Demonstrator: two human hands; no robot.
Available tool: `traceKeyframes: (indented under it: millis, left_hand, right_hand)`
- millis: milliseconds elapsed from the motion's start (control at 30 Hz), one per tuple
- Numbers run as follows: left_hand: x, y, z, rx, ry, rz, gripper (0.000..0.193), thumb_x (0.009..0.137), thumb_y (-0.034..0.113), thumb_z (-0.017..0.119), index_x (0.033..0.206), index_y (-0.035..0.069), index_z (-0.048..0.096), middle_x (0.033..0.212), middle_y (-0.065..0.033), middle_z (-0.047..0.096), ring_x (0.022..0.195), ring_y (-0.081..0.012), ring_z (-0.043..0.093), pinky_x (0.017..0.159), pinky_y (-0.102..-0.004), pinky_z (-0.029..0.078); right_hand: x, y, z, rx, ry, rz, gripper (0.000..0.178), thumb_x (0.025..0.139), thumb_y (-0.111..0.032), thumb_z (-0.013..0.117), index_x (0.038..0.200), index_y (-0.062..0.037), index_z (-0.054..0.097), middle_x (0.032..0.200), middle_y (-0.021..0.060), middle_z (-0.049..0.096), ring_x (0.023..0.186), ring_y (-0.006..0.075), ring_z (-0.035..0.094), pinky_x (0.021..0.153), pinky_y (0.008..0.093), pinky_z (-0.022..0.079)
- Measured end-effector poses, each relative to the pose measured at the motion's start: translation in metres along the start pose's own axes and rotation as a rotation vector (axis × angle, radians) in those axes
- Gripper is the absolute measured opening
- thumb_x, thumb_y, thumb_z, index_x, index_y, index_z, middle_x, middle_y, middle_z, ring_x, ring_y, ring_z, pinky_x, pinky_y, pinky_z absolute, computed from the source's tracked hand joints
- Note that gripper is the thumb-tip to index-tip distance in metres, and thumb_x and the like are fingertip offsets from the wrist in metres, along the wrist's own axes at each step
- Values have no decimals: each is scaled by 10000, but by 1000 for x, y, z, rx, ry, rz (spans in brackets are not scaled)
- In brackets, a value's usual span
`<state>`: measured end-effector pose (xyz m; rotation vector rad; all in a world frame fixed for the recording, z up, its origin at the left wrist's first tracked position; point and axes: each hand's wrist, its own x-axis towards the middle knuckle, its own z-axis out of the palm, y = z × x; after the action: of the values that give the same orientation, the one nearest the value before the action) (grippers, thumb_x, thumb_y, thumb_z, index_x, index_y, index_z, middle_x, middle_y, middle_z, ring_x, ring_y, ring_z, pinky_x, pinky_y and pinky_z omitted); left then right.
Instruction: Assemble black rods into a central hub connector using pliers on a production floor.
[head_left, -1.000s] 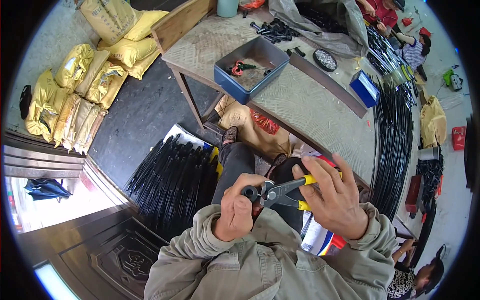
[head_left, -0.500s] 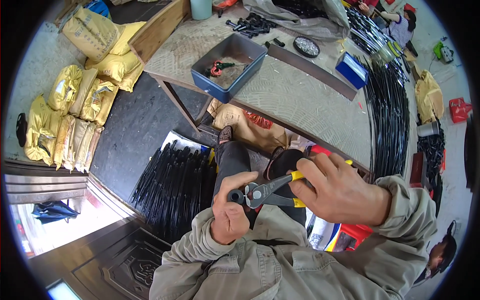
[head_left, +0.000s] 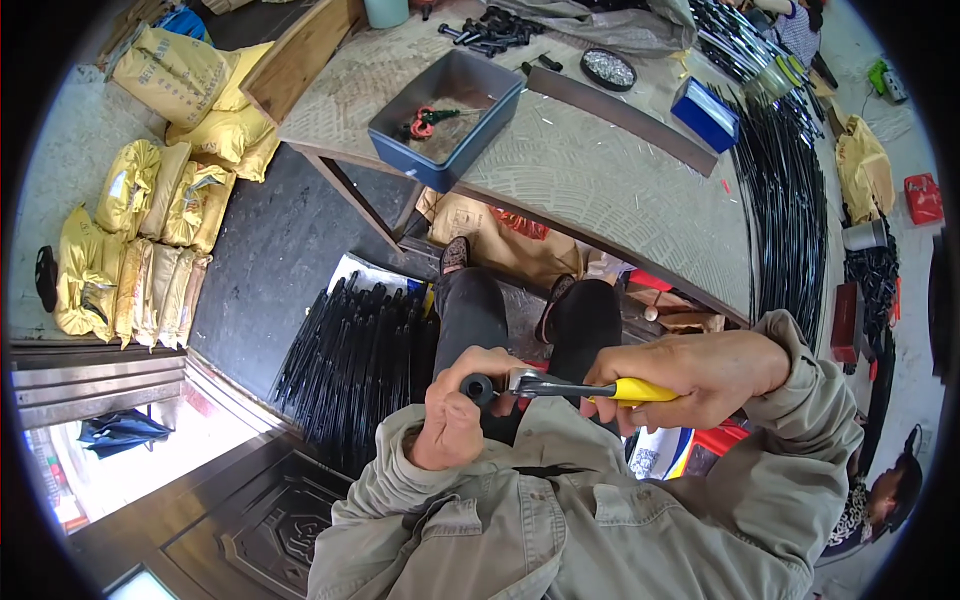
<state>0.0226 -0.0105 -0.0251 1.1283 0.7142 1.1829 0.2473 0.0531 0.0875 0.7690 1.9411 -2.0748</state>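
Note:
Over my lap, my left hand (head_left: 452, 425) is closed around a black piece with a round, hollow end (head_left: 478, 388); most of its length is hidden. In my right hand (head_left: 705, 375) are pincer pliers with yellow grips (head_left: 558, 389), fingers wrapped around the handles. The pliers lie roughly level and are seen edge-on. Their metal head is right beside the black piece, close to my left fingertips. Whether the jaws touch the piece or hold anything I cannot make out.
A worktable (head_left: 610, 215) ahead carries a grey-blue bin (head_left: 440, 175) with red-handled snips (head_left: 430, 122), a blue box (head_left: 705, 112) and a round dish (head_left: 608, 69). Bundled black rods (head_left: 785, 220) lie right; more black rods (head_left: 350, 360) lie left of my legs. Yellow sacks (head_left: 130, 185) are stacked far left.
The pliers have turned from slanting with their handles spread to lying level and edge-on. My right hand has rolled over and moved slightly right. My left hand keeps hold of the black piece.

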Motion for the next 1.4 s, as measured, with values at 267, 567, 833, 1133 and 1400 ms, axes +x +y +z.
traceKeyframes:
  millis: [267, 567, 833, 1133, 1400]
  left_hand:
    - [1, 2, 9, -22, -11, 17, 718, 846, 662, 293, 888, -25, 494, 688, -73, 467, 546, -118, 388, 503, -257, 342]
    - [0, 7, 17, 136, -44, 70, 725, 865, 638, 277, 963, -42, 511, 732, -102, 521, 550, -109, 418, 498, -245, 348]
    - [12, 5, -10, 49, 455, 334, 632, 921, 520, 332, 1224, -28, 423, 834, -86, 544, 545, -108, 437, 472, -248, 335]
    - [-71, 149, -117, 241, 618, 1057, 595, 950, 423, 368, 1347, -16, 307, 644, 18, 387, 475, -68, 330, 458, -216, 301]
    - [0, -60, -197, 995, 416, -147, 345, 890, 70, 479, 1226, -8, 496, 974, -215, 614, 720, -249, 592, 727, -331, 467]
  right_hand:
    - [-9, -4, -7, -324, 5, -74, 251, 851, -33, 515, 1079, 13, 420, 895, 114, 541, 816, 231, 567, 702, 334, 437]
    - [-16, -4, -7, -313, -5, -113, 259, 823, -9, 518, 1056, 12, 408, 904, 134, 528, 806, 299, 551, 682, 353, 429]
    - [10, 32, 0, -981, 686, -56, 217, 787, -12, 550, 990, -31, 478, 953, 159, 521, 820, 354, 542, 635, 406, 460]
    - [-42, 162, -67, -1194, 1417, 554, 220, 878, -172, 527, 1052, -39, 505, 1039, 178, 536, 889, 374, 548, 707, 418, 449]
    - [-86, 149, -12, -1111, 1613, 449, 84, 868, -54, 497, 918, -7, 545, 915, 177, 559, 883, 342, 551, 767, 364, 437]
